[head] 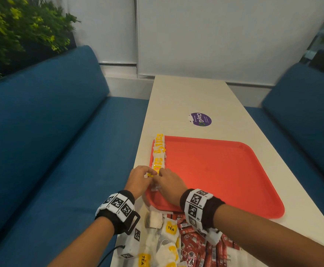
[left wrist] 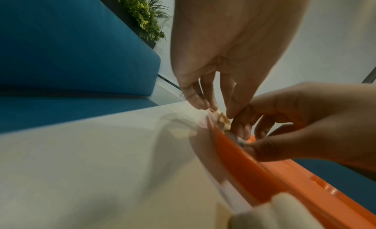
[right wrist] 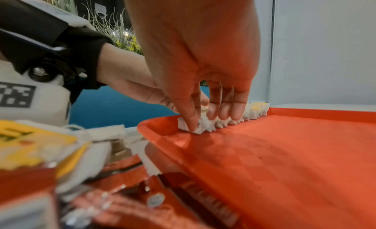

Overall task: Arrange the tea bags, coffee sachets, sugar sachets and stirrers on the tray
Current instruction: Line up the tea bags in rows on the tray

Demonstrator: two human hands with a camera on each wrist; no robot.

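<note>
A red tray (head: 224,180) lies on the white table (head: 186,97). Along its left rim stands a row of tea bags (head: 159,151) with yellow tags. Both hands meet at the near end of that row. My left hand (head: 147,175) pinches the top of the nearest tea bag (right wrist: 200,127) from the rim side. My right hand (right wrist: 203,118) holds the same bag between thumb and fingers from inside the tray (right wrist: 284,152). In the left wrist view the left hand (left wrist: 215,108) and the right hand (left wrist: 244,135) crowd over the tea bag (left wrist: 223,119).
Loose tea bags (head: 169,232) and red coffee sachets (head: 196,247) are piled at the table's near edge, below my wrists. A purple sticker (head: 200,119) marks the table beyond the tray. Blue sofas (head: 51,141) flank the table. Most of the tray floor is bare.
</note>
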